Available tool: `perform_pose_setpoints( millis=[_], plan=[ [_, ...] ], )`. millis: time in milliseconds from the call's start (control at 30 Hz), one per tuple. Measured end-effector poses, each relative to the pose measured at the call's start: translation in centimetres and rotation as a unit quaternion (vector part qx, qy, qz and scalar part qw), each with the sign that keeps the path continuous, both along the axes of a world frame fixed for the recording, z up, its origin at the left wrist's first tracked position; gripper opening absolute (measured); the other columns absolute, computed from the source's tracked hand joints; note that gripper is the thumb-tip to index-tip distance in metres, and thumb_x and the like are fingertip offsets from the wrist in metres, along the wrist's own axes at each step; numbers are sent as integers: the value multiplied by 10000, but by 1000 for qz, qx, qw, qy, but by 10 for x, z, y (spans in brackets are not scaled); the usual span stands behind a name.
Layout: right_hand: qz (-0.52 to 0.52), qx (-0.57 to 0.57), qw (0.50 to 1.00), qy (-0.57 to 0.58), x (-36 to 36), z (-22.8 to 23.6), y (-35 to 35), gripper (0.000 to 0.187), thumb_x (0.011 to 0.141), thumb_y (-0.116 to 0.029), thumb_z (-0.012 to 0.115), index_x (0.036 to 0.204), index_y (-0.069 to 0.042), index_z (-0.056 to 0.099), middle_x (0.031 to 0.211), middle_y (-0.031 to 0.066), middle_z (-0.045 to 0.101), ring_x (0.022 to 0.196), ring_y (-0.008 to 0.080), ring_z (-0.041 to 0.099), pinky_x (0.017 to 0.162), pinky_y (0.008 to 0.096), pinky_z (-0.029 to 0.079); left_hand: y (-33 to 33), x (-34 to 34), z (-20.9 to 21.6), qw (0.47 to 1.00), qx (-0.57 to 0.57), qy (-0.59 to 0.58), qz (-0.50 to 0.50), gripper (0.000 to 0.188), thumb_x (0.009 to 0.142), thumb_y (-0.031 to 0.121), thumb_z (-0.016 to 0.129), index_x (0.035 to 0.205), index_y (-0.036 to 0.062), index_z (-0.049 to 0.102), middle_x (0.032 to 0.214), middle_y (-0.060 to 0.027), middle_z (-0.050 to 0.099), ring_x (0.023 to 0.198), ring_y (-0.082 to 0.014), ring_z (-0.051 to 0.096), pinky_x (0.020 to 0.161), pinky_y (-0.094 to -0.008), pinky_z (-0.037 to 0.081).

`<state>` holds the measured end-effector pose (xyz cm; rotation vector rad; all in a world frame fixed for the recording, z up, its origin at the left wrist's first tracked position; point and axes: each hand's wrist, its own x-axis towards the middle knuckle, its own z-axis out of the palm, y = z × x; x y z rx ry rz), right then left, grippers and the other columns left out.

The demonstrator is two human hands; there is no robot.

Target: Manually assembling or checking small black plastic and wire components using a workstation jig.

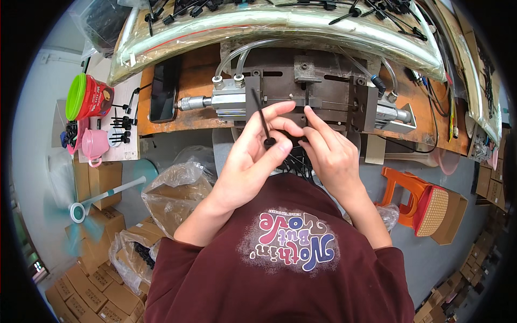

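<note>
One rod (262,119): on the jig's (307,76) near side; long axis points toward it, leaning left.
Left hand (252,156): nearer; I see it curled, holding the rod near its knob (270,143).
Right hand (335,156): jig's near side, bunched; what it pinches I can't tell.

Right hand (329,153) hides part of a black rod (307,98); fan blades (92,230) blurred; tray (226,33) at workbench's (189,81) far edge cut off.

Head-worn fisheye, facing down, close above the hands (251,154)
</note>
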<state>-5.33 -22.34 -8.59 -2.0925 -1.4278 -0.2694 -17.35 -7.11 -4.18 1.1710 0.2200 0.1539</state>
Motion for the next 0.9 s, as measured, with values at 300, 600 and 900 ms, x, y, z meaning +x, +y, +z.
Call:
perform_pose_setpoints(
  millis=[300, 600, 900],
  plan=[
    [-14, -62, 995, -80, 4, 18, 11, 174, 680, -68, 666, 840, -26, 612, 1193, 172, 678, 560, 165, 602, 578, 285, 508, 3, 0, 13, 984, 139, -40, 99, 445, 908, -126, 548, 1350, -93, 509, 1267, -201, 580, 1123, -291, 647, 916, -341, 562],
    [-84, -7, 965, -247, 112, 110, 46, 379, 794, -9, 674, 1157, -104, 620, 1137, 51, 665, 900, 261, 684, 728, 352, 540, -2, 8, -20, 816, 554, -95, 134, 280, 734, 53, 800, 998, 14, 716, 1239, -135, 639, 1008, -253, 676, 828, -345, 561],
    [23, -250, 901, -354, 186, 104, 142, 512, 733, -5, 713, 1218, -64, 560, 1069, 67, 646, 922, 244, 694, 743, 355, 573, -17, 33, -45, 717, 684, -95, 98, 243, 733, 92, 779, 939, 43, 659, 1324, -129, 613, 902, -265, 693, 818, -348, 564]
  ],
)
